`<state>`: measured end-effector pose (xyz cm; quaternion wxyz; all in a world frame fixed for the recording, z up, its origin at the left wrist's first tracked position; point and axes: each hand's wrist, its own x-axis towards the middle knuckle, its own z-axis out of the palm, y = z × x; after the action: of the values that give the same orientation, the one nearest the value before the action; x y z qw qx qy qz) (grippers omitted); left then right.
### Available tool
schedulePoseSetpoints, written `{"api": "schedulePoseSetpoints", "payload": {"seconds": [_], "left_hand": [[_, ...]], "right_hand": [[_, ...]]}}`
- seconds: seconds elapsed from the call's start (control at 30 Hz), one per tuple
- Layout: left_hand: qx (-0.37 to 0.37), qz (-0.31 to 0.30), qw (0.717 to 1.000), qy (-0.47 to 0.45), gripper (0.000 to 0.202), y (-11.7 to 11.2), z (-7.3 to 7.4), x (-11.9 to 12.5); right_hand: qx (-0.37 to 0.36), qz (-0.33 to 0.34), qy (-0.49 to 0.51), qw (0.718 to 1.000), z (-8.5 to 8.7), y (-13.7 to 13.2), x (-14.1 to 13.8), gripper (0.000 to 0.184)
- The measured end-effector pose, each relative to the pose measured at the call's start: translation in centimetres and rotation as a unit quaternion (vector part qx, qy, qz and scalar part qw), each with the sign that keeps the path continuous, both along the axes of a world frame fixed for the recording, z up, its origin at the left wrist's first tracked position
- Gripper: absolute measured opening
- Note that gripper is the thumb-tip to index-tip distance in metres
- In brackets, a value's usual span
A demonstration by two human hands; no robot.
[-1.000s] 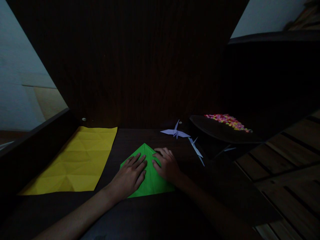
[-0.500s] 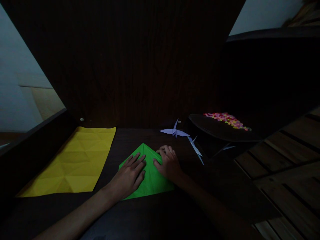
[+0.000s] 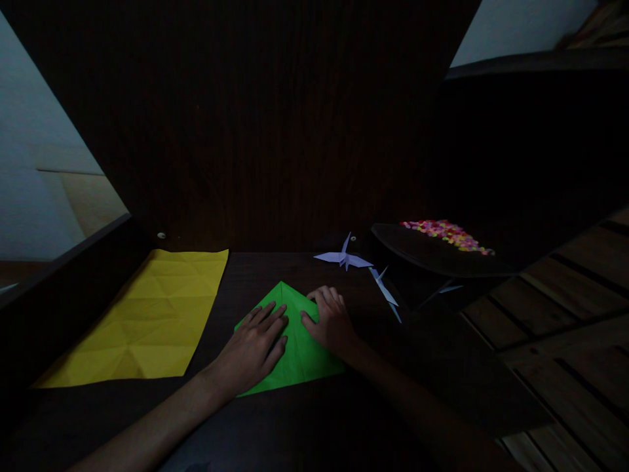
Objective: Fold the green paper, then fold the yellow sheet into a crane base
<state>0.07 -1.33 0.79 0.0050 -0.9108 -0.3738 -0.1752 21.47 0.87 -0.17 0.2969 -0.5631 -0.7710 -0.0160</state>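
Observation:
A green sheet of origami paper [image 3: 299, 351], folded to a peak at its far end, lies on the dark wooden surface before me. My left hand [image 3: 253, 347] rests flat on its left part, fingers stretched and slightly spread. At the paper's right edge, my right hand [image 3: 331, 321] has its thumb on top and its other fingers curled over the rim, pinching it. The fingertips of that hand are partly hidden. Beyond it sits a lilac paper crane [image 3: 344, 258], wings spread, and beside that a pale blue paper crane [image 3: 386, 290].
To the left lies a creased yellow sheet [image 3: 152, 314] beside a raised dark side board [image 3: 73, 282]. A tall dark wooden panel [image 3: 275, 131] rises behind. On the right, a dark curved shelf [image 3: 417, 252] bears many small pink, red and yellow pieces [image 3: 447, 235].
Hardly anything differs. Both hands stay on the green paper, with at most a tiny shift of the paper's lower edge.

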Motion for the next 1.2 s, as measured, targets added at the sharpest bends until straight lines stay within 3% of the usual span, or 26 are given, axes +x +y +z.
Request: {"api": "schedulePoseSetpoints", "payload": {"seconds": [1.2], "left_hand": [[-0.03, 0.013, 0.999, 0.014, 0.036, -0.14, 0.62, 0.14]], "right_hand": [[0.0, 0.037, 0.0, 0.999, 0.0, 0.46, 0.65, 0.014]]}}
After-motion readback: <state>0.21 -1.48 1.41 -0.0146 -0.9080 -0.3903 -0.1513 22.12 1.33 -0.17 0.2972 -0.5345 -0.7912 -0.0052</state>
